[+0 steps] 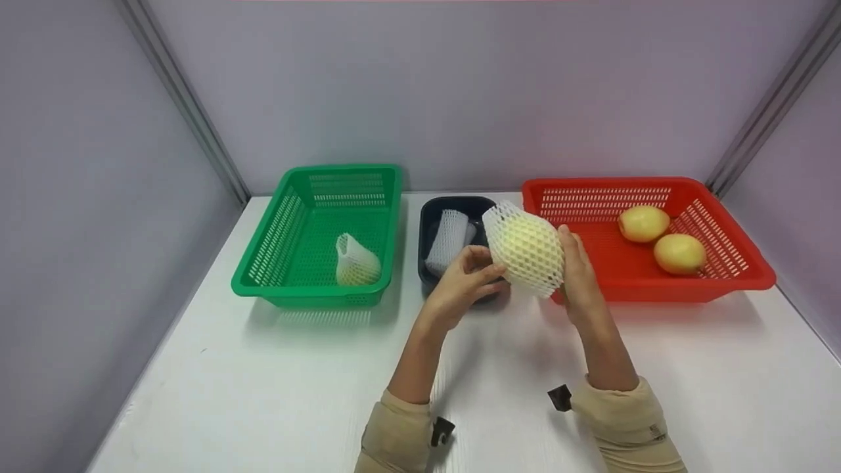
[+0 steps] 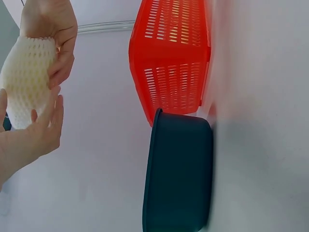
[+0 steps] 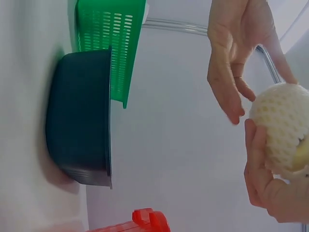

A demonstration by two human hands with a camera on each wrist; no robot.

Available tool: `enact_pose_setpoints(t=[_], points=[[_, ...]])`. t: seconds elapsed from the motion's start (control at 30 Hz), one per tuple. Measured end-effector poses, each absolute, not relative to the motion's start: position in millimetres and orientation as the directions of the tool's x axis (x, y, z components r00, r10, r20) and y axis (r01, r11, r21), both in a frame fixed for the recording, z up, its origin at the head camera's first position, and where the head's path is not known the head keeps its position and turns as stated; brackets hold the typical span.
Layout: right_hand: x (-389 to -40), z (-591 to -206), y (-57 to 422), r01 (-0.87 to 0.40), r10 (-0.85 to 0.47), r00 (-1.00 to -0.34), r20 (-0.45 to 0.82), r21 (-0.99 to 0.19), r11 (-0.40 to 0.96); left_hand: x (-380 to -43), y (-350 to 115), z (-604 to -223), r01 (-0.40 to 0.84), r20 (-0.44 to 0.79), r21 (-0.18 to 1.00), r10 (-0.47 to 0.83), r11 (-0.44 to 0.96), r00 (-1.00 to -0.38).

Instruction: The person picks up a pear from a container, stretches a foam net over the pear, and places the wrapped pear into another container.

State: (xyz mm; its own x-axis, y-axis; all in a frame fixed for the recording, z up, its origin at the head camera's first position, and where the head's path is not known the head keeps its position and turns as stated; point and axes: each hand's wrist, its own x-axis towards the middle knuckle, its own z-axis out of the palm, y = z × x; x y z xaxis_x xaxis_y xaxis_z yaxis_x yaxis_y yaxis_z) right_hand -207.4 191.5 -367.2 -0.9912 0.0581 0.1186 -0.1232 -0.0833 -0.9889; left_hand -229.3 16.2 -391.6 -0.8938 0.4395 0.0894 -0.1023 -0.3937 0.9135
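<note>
A yellow fruit in a white foam net sleeve [image 1: 527, 246] is raised over the table, between the dark bin and the red basket. My right hand [image 1: 579, 279] holds it from the right, its fingers curved against the net in the right wrist view. My left hand [image 1: 465, 284] is at the fruit's left side with loosely bent, spread fingers; in the right wrist view one digit of the left hand [image 3: 241, 53] touches the net while other fingers stand slightly apart from it. Through the net's opening, part of the bare yellow fruit [image 3: 302, 153] shows.
The dark bin [image 1: 424, 263] behind my left hand contains folded white foam nets [image 1: 449, 240]. Inside the red basket [image 1: 631, 289] lie two bare yellow fruits [image 1: 680, 254]. A green basket [image 1: 312, 297] at left holds one netted fruit [image 1: 357, 266]. Grey walls surround the white table [image 1: 295, 394].
</note>
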Motion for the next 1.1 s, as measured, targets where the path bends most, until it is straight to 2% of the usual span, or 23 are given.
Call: enact_pose_setpoints(t=[0.1, 0.3, 0.53, 0.77, 1.0, 1.1], points=[[-206.5, -367.0, 190.6, -0.111, 0.019, -0.994, 0.11, -0.99, -0.087, -228.8, 16.7, -392.3, -0.12, 0.094, 0.913, 0.487, -0.39, -0.868], [-206.3, -365.7, 189.7, -0.054, 0.045, -0.997, 0.058, -0.995, 0.081, -231.4, 17.1, -396.2, -0.081, 0.136, 0.935, 0.557, -0.347, -0.82], [-206.4, -366.0, 186.5, -0.015, 0.071, -0.997, 0.029, -0.982, 0.186, -229.9, 18.4, -394.8, -0.125, 0.115, 0.913, 0.537, -0.389, -0.836], [-209.0, -370.0, 187.9, -0.08, 0.068, -0.993, 0.095, -0.976, 0.204, -227.9, 19.0, -392.9, -0.128, 0.127, 0.895, 0.519, -0.427, -0.845], [-210.4, -370.9, 192.7, -0.137, 0.083, -0.984, 0.155, -0.972, 0.189, -228.3, 19.2, -393.2, -0.028, 0.105, 0.959, 0.445, -0.281, -0.889], [-211.3, -369.7, 193.8, -0.171, 0.081, -0.979, 0.188, -0.968, 0.182, -229.0, 20.0, -392.4, 0.038, 0.132, 0.971, 0.392, -0.237, -0.91]])
